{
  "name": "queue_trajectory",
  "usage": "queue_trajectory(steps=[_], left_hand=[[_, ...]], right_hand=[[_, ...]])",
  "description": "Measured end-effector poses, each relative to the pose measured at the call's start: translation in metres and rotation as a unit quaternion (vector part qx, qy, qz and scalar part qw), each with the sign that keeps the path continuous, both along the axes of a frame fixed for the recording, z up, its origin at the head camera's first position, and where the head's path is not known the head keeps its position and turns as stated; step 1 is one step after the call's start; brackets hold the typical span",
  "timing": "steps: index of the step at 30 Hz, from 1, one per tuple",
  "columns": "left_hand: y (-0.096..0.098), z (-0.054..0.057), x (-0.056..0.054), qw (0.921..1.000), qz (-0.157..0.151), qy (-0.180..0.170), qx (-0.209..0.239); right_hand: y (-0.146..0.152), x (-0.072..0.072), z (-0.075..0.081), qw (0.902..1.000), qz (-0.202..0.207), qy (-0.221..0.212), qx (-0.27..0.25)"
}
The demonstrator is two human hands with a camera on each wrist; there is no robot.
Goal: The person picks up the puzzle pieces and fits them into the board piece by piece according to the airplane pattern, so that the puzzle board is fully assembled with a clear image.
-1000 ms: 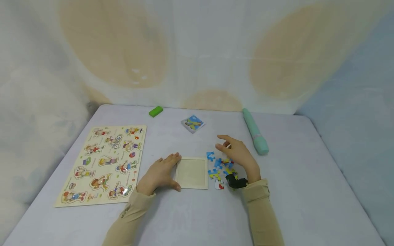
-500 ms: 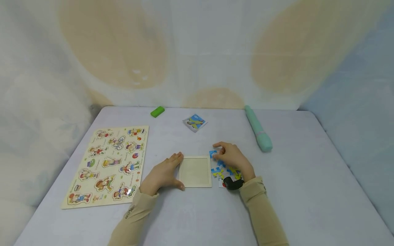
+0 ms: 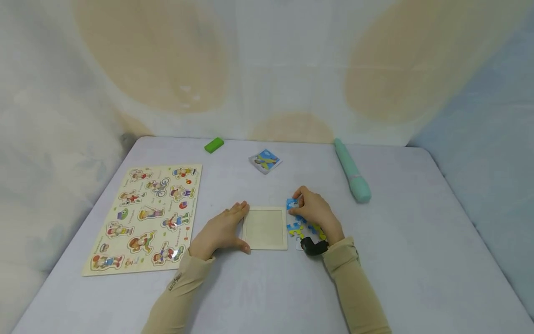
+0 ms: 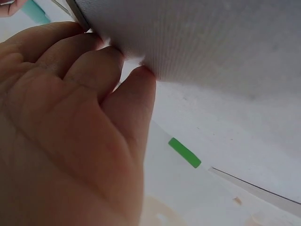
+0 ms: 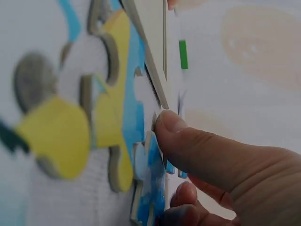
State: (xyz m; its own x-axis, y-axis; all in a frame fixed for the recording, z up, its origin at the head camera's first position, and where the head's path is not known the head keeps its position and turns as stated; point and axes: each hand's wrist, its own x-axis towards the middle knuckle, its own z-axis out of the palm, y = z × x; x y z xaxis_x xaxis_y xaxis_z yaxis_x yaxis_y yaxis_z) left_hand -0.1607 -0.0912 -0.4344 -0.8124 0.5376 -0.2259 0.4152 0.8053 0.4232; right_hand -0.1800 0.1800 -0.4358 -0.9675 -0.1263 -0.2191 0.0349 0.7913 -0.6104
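A square wooden puzzle frame (image 3: 264,228) lies bare in the middle of the table. My left hand (image 3: 221,232) rests flat along its left side, fingertips at the upper corner and thumb at the lower one; the left wrist view shows these fingers (image 4: 127,108) stretched toward the frame's edge. Just right of the frame lie loose jigsaw pieces (image 3: 295,229) in blue and yellow. Over them, my right hand (image 3: 318,211) pinches a blue jigsaw piece (image 3: 292,203) between thumb and index finger. Close up, the thumb (image 5: 183,136) covers part of that piece. The palm and wrist hide other pieces.
A board with figure pictures (image 3: 146,218) lies at the left. Toward the back are a green block (image 3: 214,145) and a small airplane picture card (image 3: 265,161). A mint-green cylindrical case (image 3: 352,172) lies beyond my right hand. A black wrist camera (image 3: 314,247) hangs over several pieces.
My right hand has come down and left onto the pieces, its thumb and index finger closing around the upper blue one. The left hand stays at the frame; the view shifts slightly.
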Motion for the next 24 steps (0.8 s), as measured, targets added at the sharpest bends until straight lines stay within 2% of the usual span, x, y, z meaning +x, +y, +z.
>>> queue_trajectory(steps=[5, 14, 20, 24], left_hand=[[0.0, -0.002, 0.0, 0.9999, -0.001, 0.012, 0.007], [-0.001, -0.006, -0.002, 0.9999, -0.004, 0.007, 0.008], [-0.002, -0.007, -0.004, 0.9999, -0.005, 0.0, 0.011], [-0.002, -0.009, -0.003, 0.9998, 0.0, -0.01, 0.015]], right_hand=[[-0.003, 0.001, 0.001, 0.9995, 0.0, 0.025, -0.017], [-0.005, 0.003, 0.004, 0.9975, -0.025, 0.021, -0.063], [-0.011, 0.004, 0.007, 0.9907, -0.059, 0.014, -0.122], [-0.022, 0.007, 0.005, 0.984, -0.056, 0.003, -0.169]])
